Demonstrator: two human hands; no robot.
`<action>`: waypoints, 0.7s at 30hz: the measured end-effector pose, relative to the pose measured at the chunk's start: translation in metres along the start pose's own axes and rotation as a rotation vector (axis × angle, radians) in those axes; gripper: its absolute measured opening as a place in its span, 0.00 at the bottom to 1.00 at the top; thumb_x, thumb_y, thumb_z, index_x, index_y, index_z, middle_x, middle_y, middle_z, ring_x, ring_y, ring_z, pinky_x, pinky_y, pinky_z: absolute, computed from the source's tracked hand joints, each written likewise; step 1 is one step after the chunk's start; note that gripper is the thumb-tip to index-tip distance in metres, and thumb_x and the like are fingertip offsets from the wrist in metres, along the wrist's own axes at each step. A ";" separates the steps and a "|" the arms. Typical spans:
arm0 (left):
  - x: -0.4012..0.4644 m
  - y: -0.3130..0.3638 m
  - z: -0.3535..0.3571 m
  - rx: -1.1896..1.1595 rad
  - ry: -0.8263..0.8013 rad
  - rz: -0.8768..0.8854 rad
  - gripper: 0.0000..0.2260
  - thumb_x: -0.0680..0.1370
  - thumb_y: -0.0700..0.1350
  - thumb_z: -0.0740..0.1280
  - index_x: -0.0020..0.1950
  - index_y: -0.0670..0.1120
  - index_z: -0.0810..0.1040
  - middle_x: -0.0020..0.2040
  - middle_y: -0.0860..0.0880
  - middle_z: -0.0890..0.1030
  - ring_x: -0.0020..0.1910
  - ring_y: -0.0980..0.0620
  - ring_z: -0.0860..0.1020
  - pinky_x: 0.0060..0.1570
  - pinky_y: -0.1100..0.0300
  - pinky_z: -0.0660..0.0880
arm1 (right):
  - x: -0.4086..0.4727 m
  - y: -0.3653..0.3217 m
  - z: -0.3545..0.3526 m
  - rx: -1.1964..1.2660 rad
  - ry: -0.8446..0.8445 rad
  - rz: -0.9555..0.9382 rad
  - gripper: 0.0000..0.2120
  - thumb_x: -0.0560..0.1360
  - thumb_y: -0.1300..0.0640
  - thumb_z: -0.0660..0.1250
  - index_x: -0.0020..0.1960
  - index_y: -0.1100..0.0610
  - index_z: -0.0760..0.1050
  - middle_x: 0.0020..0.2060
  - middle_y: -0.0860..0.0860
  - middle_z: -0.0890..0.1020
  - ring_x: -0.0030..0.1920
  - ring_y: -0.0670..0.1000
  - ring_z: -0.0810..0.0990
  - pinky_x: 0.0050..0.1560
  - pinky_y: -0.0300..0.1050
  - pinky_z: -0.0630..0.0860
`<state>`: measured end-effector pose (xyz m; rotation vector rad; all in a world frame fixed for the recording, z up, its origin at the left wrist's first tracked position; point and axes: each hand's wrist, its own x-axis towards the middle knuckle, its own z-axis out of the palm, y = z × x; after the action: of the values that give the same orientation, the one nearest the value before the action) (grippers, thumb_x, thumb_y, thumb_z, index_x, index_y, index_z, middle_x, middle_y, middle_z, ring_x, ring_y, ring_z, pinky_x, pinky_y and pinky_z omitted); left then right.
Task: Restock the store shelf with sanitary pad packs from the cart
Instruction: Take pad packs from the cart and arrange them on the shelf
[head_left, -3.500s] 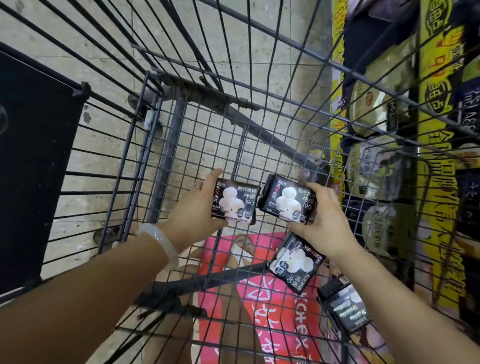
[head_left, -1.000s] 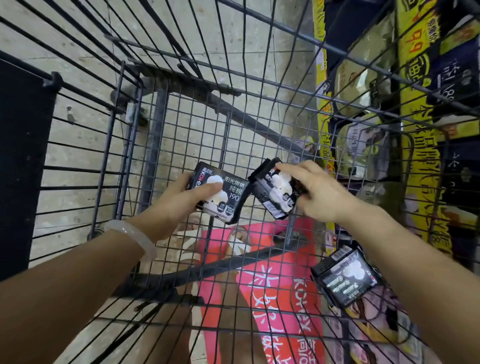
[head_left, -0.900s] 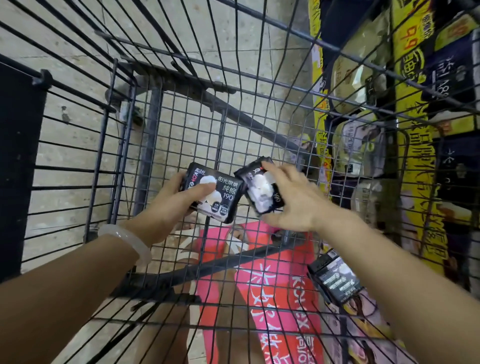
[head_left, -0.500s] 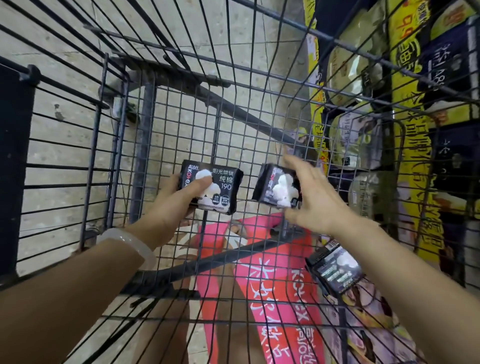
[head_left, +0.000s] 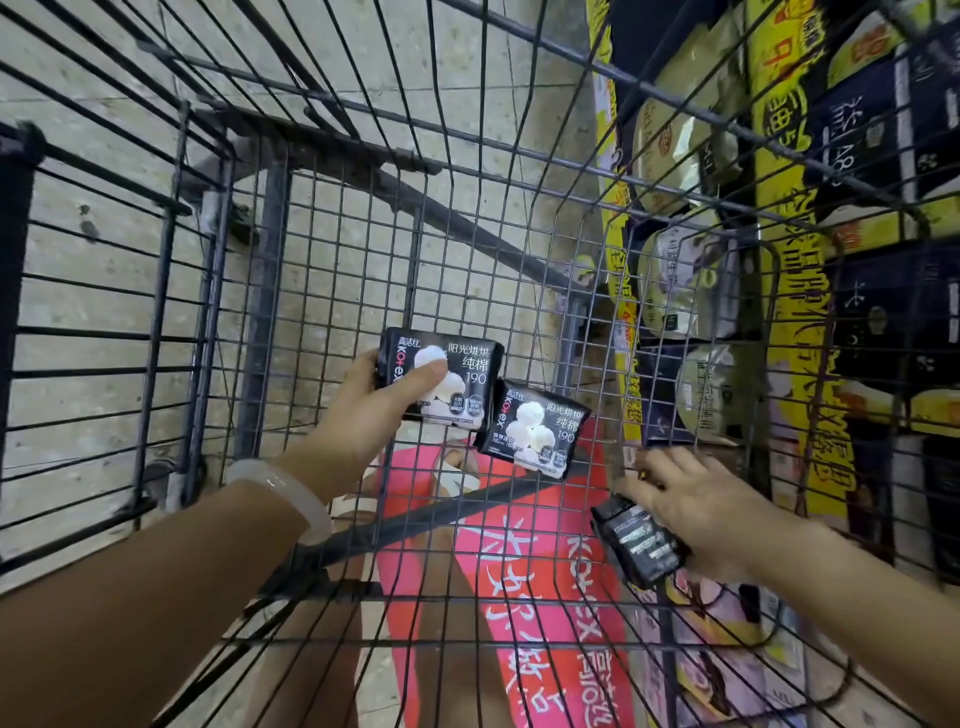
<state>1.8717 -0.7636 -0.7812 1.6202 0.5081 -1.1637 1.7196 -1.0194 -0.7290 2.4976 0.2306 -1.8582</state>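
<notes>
Head view: I look down into a wire cart (head_left: 322, 270) standing on a pale tiled floor (head_left: 104, 130), with a store shelf (head_left: 831, 260) of yellow-and-dark packaging along the right. I count three black pad packs. My left hand (head_left: 363, 410), a pale bangle (head_left: 283, 493) on its wrist, pinches the first pack (head_left: 441, 382) with the thumb across its front. A second pack (head_left: 535, 431) sits just right of it, touching its corner; I cannot tell what holds it. My right hand (head_left: 696, 514) curls over the third pack (head_left: 641, 540), low in the cart's right corner.
</notes>
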 end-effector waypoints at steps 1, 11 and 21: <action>0.000 0.001 0.000 -0.003 -0.005 -0.002 0.46 0.54 0.67 0.73 0.68 0.52 0.68 0.62 0.51 0.78 0.61 0.48 0.76 0.65 0.45 0.70 | 0.002 -0.002 0.004 -0.074 0.021 -0.003 0.41 0.71 0.59 0.69 0.75 0.47 0.48 0.70 0.54 0.56 0.70 0.56 0.55 0.68 0.49 0.57; 0.002 0.002 0.000 -0.009 -0.008 0.012 0.38 0.57 0.65 0.72 0.64 0.53 0.70 0.60 0.51 0.78 0.60 0.49 0.76 0.66 0.47 0.69 | 0.018 0.018 -0.048 0.687 0.433 0.124 0.41 0.62 0.50 0.78 0.67 0.51 0.58 0.52 0.50 0.75 0.52 0.51 0.75 0.53 0.52 0.75; 0.010 0.011 -0.018 -0.111 0.089 0.070 0.21 0.74 0.52 0.70 0.64 0.49 0.69 0.55 0.48 0.79 0.52 0.51 0.78 0.57 0.54 0.73 | 0.039 0.008 -0.079 0.596 0.677 0.111 0.40 0.64 0.54 0.77 0.70 0.56 0.62 0.62 0.55 0.68 0.64 0.55 0.66 0.61 0.44 0.64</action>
<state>1.8925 -0.7538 -0.7844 1.5867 0.5587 -0.9977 1.8067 -1.0151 -0.7435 3.3647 -0.5293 -1.0750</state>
